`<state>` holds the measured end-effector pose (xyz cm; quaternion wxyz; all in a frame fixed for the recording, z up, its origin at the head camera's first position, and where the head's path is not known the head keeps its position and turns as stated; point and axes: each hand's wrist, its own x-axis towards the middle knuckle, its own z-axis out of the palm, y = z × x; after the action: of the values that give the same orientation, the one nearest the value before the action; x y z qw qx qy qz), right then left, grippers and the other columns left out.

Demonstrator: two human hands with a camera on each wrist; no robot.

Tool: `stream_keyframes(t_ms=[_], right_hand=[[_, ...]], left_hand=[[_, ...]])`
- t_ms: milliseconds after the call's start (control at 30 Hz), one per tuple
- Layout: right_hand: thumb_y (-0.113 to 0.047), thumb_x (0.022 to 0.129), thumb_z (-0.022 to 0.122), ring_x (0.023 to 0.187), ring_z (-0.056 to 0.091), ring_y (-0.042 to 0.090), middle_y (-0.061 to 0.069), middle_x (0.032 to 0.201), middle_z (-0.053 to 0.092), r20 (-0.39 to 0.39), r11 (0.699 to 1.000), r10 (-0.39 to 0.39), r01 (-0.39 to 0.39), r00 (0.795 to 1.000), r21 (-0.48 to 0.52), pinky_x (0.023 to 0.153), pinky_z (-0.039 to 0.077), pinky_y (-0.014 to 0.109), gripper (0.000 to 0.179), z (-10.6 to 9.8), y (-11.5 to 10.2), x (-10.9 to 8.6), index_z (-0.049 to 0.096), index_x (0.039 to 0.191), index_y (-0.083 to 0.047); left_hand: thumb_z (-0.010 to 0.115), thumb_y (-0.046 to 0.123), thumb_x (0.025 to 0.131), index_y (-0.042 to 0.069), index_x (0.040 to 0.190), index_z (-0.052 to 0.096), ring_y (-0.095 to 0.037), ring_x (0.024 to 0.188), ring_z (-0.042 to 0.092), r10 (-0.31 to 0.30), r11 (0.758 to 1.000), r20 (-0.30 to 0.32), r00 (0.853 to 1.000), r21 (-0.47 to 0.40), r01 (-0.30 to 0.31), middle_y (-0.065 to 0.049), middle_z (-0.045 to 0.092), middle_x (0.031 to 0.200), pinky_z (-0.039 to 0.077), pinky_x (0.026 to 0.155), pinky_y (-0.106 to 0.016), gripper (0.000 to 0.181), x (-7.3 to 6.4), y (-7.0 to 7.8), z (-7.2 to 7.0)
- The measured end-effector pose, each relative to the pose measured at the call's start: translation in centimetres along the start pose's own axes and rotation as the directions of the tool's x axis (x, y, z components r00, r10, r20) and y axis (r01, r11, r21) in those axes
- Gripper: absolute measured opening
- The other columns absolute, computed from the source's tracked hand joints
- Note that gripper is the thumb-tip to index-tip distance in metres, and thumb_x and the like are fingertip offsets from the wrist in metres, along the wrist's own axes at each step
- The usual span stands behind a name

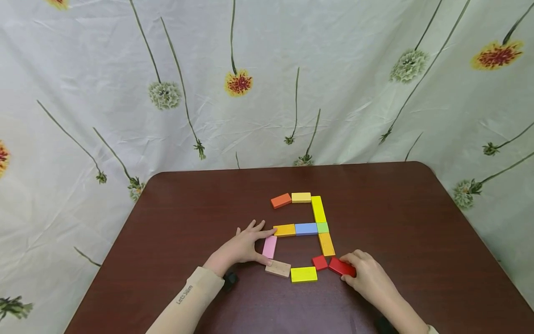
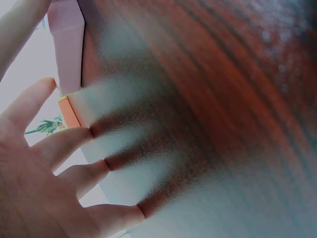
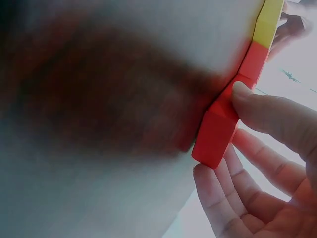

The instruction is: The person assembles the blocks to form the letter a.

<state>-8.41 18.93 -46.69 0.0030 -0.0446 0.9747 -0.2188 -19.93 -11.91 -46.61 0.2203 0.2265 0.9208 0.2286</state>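
Coloured flat blocks lie on the table in the shape of a letter "a". My left hand (image 1: 242, 246) is spread over its left side, index fingertip at the orange block (image 1: 285, 230) and thumb at the bare wood block (image 1: 278, 268). Between them lies a pink block (image 1: 270, 247). My right hand (image 1: 370, 278) pinches a long red block (image 1: 342, 267) between thumb and fingers; the right wrist view shows this red block (image 3: 215, 131) too. Beside it are a short red block (image 1: 320, 262) and a yellow block (image 1: 304, 274).
Blue (image 1: 306, 228) and green (image 1: 322, 228) blocks form the middle row. Farther back are a red-orange block (image 1: 281, 201), a pale yellow block (image 1: 301, 197) and a bright yellow block (image 1: 318, 208). A flowered cloth (image 1: 267, 116) hangs behind the brown table (image 1: 200, 199).
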Motion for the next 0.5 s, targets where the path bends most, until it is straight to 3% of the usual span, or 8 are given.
stream_keyframes(t_ms=[500], right_hand=[[-0.014,0.068,0.089,0.084,0.056,0.016,0.002,0.093,0.065,0.023,1.000,-0.006,0.006,1.000,-0.016,0.075,0.056,0.035,0.040,0.01,0.02,0.08,0.073,0.104,-0.010]], left_hand=[[0.087,0.036,0.072,0.025,0.146,0.049,-0.043,0.151,0.013,0.003,1.000,0.001,1.000,-0.001,-0.003,-0.016,0.030,0.160,0.009,0.112,-0.073,0.084,-0.03,0.05,-0.05]])
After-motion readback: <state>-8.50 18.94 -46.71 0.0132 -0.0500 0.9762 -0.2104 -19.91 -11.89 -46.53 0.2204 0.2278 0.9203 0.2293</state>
